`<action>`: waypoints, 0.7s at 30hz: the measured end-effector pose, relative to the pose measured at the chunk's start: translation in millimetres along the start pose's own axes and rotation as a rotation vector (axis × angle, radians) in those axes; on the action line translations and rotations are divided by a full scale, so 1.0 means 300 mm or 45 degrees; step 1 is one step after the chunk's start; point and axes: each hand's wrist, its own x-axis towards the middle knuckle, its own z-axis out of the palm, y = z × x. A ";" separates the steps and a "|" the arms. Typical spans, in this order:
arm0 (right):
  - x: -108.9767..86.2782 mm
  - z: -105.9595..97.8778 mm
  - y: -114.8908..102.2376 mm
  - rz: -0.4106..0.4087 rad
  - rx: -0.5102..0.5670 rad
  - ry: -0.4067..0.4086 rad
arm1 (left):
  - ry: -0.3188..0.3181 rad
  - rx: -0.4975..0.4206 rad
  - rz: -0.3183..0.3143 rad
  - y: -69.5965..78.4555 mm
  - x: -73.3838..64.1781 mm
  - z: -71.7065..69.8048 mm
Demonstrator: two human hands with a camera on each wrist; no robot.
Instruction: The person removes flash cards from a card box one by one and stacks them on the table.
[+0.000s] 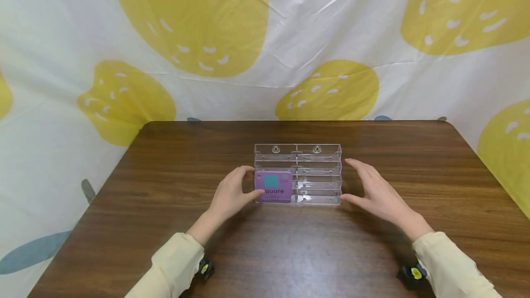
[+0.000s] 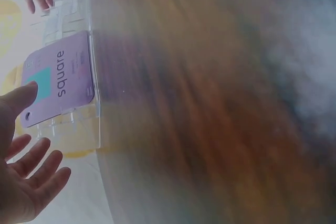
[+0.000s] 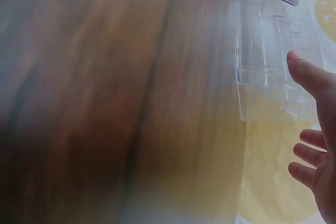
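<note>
A clear plastic card rack (image 1: 319, 183) with two columns of stepped pockets stands on the table. In its front left pocket sits a purple card (image 1: 274, 197) with a teal square and the word "square". My left hand (image 1: 232, 192) is at the rack's left side, its thumb overlapping the card and its fingers spread; whether the thumb touches is unclear. Opposite, my right hand (image 1: 374, 192) is beside the rack's right edge with thumb and fingers apart. The right wrist view shows that hand (image 3: 320, 145) holding nothing, near the rack's end (image 3: 273, 77).
The rack rests on a brown wood-grain table (image 1: 298, 247). Behind the table hangs a white cloth with yellow fruit shapes (image 1: 331, 91). Dark wrist devices (image 1: 204, 268) sit under both sleeves.
</note>
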 end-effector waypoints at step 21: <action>0.032 0.025 -0.004 -0.078 -0.004 0.005 | 0.012 0.078 0.003 0.009 0.020 0.012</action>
